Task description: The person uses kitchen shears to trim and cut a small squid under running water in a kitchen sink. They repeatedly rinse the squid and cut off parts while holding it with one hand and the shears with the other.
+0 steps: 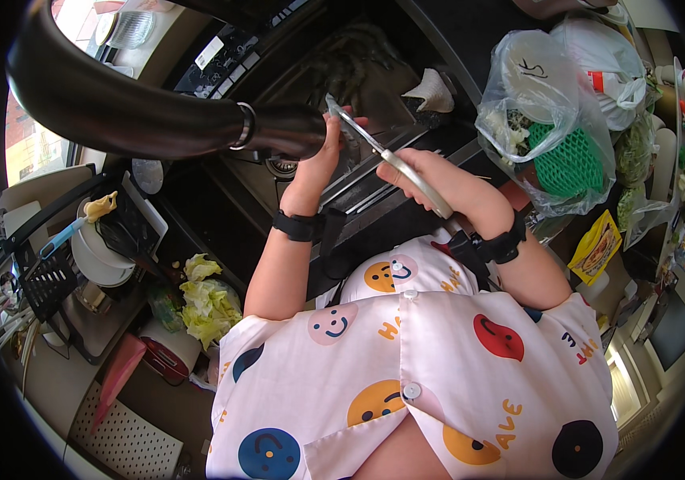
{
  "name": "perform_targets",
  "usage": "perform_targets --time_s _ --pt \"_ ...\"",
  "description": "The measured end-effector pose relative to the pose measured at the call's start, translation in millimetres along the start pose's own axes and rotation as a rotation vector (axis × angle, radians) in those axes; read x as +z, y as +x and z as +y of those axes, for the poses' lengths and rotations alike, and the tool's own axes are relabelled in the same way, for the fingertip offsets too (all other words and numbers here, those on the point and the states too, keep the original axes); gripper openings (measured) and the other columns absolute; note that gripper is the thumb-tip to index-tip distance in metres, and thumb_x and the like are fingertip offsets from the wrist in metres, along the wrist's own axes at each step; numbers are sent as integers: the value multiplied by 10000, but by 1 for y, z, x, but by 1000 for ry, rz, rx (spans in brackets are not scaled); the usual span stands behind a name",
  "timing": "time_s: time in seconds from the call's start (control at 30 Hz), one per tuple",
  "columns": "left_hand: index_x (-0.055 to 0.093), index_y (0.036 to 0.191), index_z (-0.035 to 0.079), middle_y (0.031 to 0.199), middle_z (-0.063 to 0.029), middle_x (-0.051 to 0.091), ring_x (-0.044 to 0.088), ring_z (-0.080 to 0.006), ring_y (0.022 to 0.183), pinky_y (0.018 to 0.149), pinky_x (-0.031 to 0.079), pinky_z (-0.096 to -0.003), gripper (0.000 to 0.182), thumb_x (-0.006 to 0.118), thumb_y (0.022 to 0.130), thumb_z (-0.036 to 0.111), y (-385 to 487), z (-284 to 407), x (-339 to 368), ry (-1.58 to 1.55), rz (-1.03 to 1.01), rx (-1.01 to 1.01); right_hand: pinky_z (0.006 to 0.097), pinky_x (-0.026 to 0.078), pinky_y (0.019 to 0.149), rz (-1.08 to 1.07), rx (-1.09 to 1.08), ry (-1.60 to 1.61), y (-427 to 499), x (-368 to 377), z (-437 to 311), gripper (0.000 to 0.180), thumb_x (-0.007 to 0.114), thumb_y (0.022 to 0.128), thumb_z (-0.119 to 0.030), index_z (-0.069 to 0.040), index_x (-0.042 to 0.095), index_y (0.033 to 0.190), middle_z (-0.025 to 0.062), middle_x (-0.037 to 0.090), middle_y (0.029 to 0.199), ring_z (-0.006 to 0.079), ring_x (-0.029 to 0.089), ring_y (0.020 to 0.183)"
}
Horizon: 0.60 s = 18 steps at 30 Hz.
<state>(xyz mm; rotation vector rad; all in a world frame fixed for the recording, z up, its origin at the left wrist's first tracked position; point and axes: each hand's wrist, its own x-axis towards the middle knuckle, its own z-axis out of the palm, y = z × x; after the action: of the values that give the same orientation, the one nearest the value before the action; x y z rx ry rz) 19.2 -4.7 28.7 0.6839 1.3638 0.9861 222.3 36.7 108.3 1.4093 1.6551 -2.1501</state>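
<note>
My right hand point(423, 177) is closed around the pale handles of a pair of scissors point(366, 135). The metal blades reach up and left to the fingers of my left hand point(331, 135), partly hidden by the black faucet. Below those fingers hangs a greyish, translucent thing that looks like a raw shrimp point(351, 150); my left hand seems to pinch it. Beyond both hands, more greyish shrimp-like pieces point(354, 60) lie in the dark sink point(387, 114).
The black faucet point(156, 120) arches in from the left. A white cloth point(432, 90) lies at the sink's right side. Plastic bags of food point(534, 78) stand right of it. On the left are a dish rack point(48, 240) with utensils and leafy lettuce point(207, 306).
</note>
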Motion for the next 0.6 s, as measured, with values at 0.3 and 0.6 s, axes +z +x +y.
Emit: perform_targets --time_s 0.3,0.6 --pt "455 1360 -13 1091 -107 685 616 -95 846 798 477 -229 412 449 1015 211 6 -18 6 173 142 166 203 445 508 108 -124 26 7 19 17 264 557 967 -284 -33 583 1045 0 586 704 58 531 570" --pt "564 1267 15 971 -68 707 492 -36 706 671 445 -195 323 508 978 150 -3 -1 15 550 248 243 219 414 423 -51 194 146 1 7 -16 591 491 886 -658 -71 505 816 -8 491 602 71 496 470"
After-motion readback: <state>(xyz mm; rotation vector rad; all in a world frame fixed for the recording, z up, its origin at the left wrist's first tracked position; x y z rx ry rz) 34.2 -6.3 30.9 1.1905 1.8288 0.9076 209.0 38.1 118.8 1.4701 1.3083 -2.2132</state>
